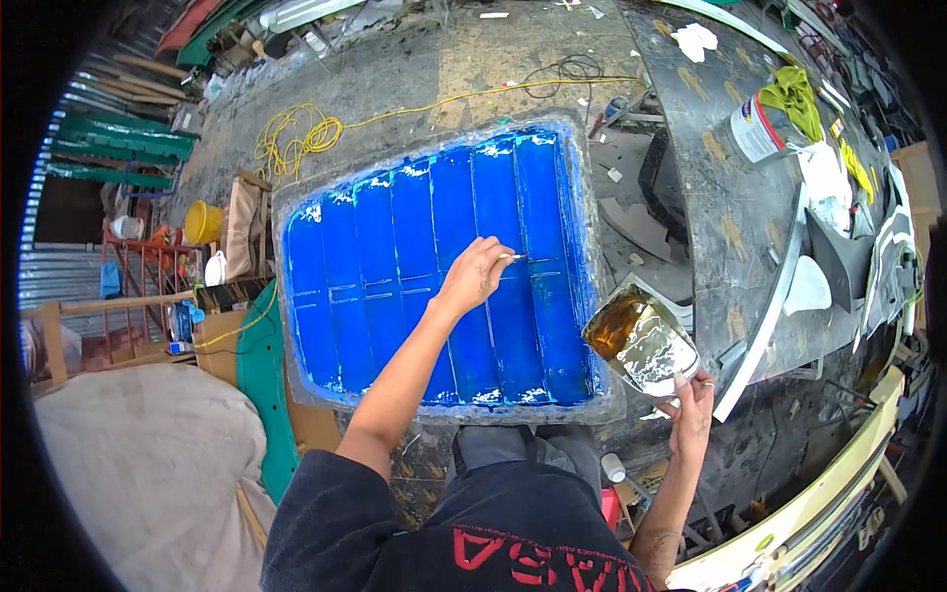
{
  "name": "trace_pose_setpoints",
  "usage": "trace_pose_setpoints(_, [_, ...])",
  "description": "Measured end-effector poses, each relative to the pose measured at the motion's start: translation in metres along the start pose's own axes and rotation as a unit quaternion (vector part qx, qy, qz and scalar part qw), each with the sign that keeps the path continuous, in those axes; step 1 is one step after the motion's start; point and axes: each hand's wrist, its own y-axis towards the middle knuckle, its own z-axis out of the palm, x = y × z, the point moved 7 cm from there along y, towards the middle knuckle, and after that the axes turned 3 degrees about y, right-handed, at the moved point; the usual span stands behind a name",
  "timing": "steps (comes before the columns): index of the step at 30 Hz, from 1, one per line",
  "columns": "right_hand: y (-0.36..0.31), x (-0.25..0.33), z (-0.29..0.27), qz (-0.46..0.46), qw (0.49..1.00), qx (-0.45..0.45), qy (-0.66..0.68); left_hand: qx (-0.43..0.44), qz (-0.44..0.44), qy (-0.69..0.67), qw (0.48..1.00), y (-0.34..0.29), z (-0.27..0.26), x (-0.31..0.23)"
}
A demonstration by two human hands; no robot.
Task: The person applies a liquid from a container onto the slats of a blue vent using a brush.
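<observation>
A large blue panel-like mould (380,326) with a rough grey rim lies before me, its glossy surface divided by long raised lines and short cross lines. Over its middle, my left hand (473,276) is closed in a pinch on a small pale stick-like piece (510,257); its full shape is hidden by the fingers. Beside the mould's right edge, my right hand (689,409) grips the near edge of a squarish, shiny open container (663,345). Amber liquid (619,321) pools toward the container's far left side, and the container is tilted.
A yellow cord (301,133) lies coiled on the floor beyond the mould. At right, a dark table (720,197) bears a white bucket (758,128) with a green cloth (794,102). A yellow bucket (202,222) and a draped pale cover (148,444) are at left.
</observation>
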Motion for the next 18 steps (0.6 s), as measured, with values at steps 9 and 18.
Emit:
trace_pose_setpoints(9, [-0.009,-0.008,-0.015,-0.011,0.999,-0.007,-0.035,0.026,0.011,-0.038,0.999,0.136,0.005,0.048])
trace_pose_setpoints(18, [-0.015,-0.024,-0.026,0.018,0.999,-0.038,0.016,-0.05,0.018,0.018,0.998,0.23,-0.032,0.1])
